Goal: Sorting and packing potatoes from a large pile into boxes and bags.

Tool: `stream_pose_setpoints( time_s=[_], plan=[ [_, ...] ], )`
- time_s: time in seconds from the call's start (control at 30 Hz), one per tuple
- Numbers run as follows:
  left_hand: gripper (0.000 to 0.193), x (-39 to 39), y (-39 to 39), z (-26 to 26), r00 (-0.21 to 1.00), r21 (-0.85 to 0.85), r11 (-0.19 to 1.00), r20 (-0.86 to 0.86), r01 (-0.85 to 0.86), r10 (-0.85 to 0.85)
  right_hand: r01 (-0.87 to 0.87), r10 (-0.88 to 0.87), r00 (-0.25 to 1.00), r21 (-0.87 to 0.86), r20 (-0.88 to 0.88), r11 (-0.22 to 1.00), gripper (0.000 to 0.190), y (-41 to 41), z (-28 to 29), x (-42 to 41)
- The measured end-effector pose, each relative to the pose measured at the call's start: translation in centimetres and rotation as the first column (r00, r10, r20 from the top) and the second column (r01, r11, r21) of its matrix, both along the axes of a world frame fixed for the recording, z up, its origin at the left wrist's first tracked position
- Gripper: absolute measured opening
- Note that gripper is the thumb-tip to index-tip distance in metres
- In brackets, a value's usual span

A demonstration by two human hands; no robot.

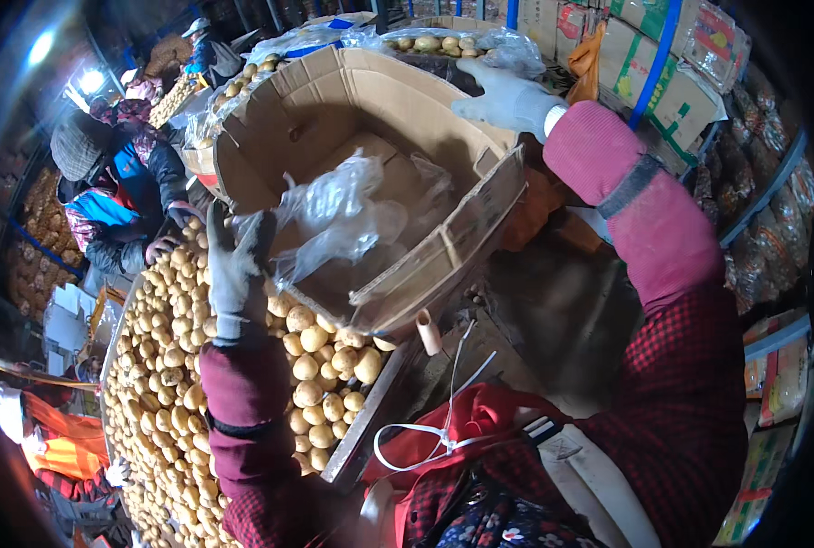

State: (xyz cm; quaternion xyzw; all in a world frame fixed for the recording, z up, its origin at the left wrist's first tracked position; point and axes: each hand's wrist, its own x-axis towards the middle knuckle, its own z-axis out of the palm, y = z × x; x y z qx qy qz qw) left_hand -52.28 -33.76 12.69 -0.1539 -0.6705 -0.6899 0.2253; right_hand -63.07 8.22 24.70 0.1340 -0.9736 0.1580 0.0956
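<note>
A large open cardboard box (407, 75) stands tilted in front of me, with crumpled clear plastic film (352, 205) inside. My left hand (239, 274), in a grey-white work glove, is at the box's near left side, thumb and fingers spread; whether it touches the box I cannot tell. My right hand (506, 99), gloved too, is at the far right rim with its fingers apart, and its contact with the cardboard is unclear. Under my left arm and the box's near edge spreads a broad heap of potatoes (167, 383), larger ones (321, 370) lying nearest the metal edge.
A co-worker in a checked cap (81, 147) reaches into the potatoes at left; another in orange (64, 438) stands lower left. Plastic-lined boxes of potatoes (441, 44) stand behind. Printed cartons (687, 103), a blue post (655, 65) and racks of filled bags (780, 219) are at right.
</note>
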Motion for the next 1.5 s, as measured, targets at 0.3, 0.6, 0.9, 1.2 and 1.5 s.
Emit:
stream_pose_setpoints(
  time_s=[0.3,0.6,0.9,1.2,1.5],
  plan=[
    [0.016,6.5,2.4,7.1,0.979,-0.802,0.568,-0.1,-0.184,0.175,-0.125,0.144,0.986,-0.21,0.079,0.97,0.041,4.4,-4.4,2.7],
    [0.067,9.5,21.8,14.1,0.999,-0.636,0.77,-0.024,-0.053,0.049,0.27,0.018,0.958,-0.919,0.287,0.289,0.018,19.2,-19.1,22.5],
    [0.065,2.0,41.2,13.0,0.811,-0.909,0.413,-0.196,0.06,-0.551,0.703,-0.393,0.65,-0.711,0.651,-0.014,0.035,25.2,-25.9,33.9],
    [0.067,1.4,54.0,-6.2,0.362,-0.992,-0.033,-0.014,-0.123,-0.932,0.893,-0.594,0.24,-0.414,0.768,-0.176,0.025,28.1,-27.1,37.2],
    [0.052,-3.9,55.7,-33.0,0.562,-0.964,-0.171,0.259,0.205,-0.786,0.939,-0.512,0.342,-0.306,0.788,0.157,0.05,28.3,-36.9,34.5]
  ],
)
